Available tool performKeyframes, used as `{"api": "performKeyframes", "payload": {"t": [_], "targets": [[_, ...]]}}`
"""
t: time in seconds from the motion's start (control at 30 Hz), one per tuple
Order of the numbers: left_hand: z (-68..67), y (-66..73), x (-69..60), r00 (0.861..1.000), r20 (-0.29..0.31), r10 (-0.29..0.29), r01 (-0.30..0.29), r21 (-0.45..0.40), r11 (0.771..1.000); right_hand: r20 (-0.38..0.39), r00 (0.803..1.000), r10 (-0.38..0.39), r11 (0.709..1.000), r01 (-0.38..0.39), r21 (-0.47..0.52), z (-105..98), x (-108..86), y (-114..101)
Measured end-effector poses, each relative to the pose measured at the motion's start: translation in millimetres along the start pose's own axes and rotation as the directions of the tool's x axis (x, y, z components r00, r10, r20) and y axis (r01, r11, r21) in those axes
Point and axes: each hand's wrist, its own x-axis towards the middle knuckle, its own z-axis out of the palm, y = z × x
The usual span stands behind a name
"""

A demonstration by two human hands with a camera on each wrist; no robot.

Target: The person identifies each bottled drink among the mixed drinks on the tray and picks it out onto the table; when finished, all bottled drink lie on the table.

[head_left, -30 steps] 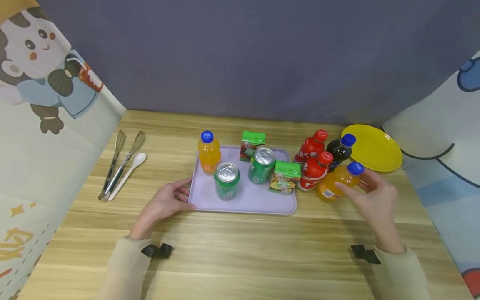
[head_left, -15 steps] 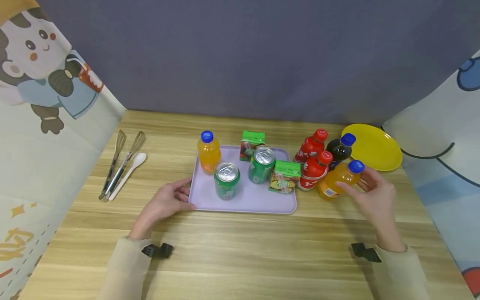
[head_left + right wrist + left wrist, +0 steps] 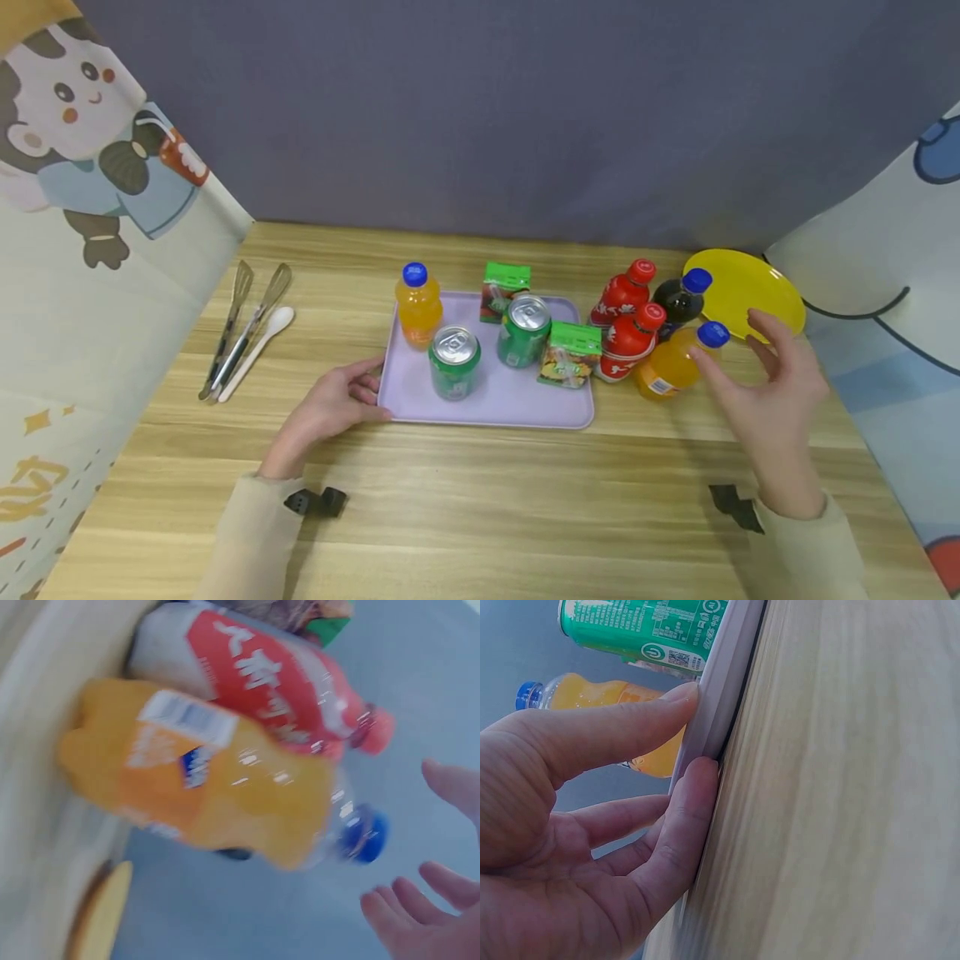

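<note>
At the left edge of the lilac tray [image 3: 487, 408], my left hand [image 3: 337, 404] pinches the rim, thumb above and fingertips against the outer side in the left wrist view. On the tray stand an orange soda bottle [image 3: 420, 312], two green cans, the nearer can [image 3: 454, 367] and the farther can [image 3: 523, 333], and a green-topped drink carton [image 3: 568, 358]. My right hand [image 3: 780, 392] is spread and holds nothing, just right of another orange soda bottle [image 3: 667, 367]. That bottle stands upright; in the right wrist view a gap separates its blue cap [image 3: 365, 836] from my fingers.
Two red-labelled bottles, the front one [image 3: 628, 340] and the rear one [image 3: 622, 292], and a dark bottle [image 3: 678, 302] cluster right of the tray. Behind them lies a yellow plate [image 3: 750, 292]. Another carton [image 3: 504, 292] stands at the back; two spatulas [image 3: 251, 325] and a white spoon [image 3: 258, 350] lie left.
My right hand has let go of the orange soda bottle and drawn away to the right, its fingers spreading. The bottle stays where it stood. My left hand has not moved.
</note>
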Motion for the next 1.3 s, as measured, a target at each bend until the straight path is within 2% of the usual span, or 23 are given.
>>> {"api": "performKeyframes", "payload": {"t": [0.07,0.17,0.27,0.37,0.43,0.47,0.57,0.67,0.93,1.03,1.3], "targets": [[0.1,0.2,-0.2,1.000,-0.002,-0.004,0.004,-0.005,1.000,-0.064,0.995,-0.076,0.997,0.074,-0.031,3,2.8,-17],[0.7,1.1,-0.6,1.000,-0.004,-0.005,0.005,-0.013,1.000,-0.127,0.974,-0.189,0.982,0.183,-0.053,12,5.4,-37],[1.4,1.7,-1.3,1.000,-0.002,-0.002,0.002,-0.019,1.000,-0.117,0.961,-0.249,0.969,0.246,-0.039,23,5.2,-48],[1.6,1.8,-1.7,1.000,0.000,0.001,-0.001,-0.022,1.000,-0.001,0.963,-0.270,0.963,0.270,-0.008,33,4.7,-54],[1.6,1.6,-2.0,1.000,-0.002,0.000,0.000,-0.021,1.000,0.128,0.957,-0.260,0.965,0.263,-0.005,39,4.1,-59],[1.7,1.4,-2.1,1.000,-0.003,0.000,0.000,-0.020,1.000,0.198,0.948,-0.251,0.967,0.255,0.004,43,3.8,-61],[1.8,0.6,-2.7,1.000,-0.006,0.002,-0.002,-0.018,1.000,0.378,0.902,-0.210,0.975,0.220,0.017,58,2.3,-70],[2.0,-0.7,-3.0,1.000,-0.006,0.007,-0.007,-0.019,1.000,0.489,0.854,-0.180,0.983,0.178,0.051,75,1.4,-79],[3.8,-1.4,-0.9,1.000,-0.005,0.008,-0.008,-0.012,1.000,0.630,0.761,-0.154,0.987,0.085,0.138,111,5.8,-101],[3.6,-2.2,0.0,1.000,-0.005,0.007,-0.007,-0.012,1.000,0.688,0.716,-0.122,0.992,0.069,0.104,124,10.3,-109],[1.1,-1.7,0.5,1.000,-0.005,0.023,-0.023,-0.024,0.999,0.812,0.579,-0.068,0.998,0.032,0.060,158,25.6,-128]]}}
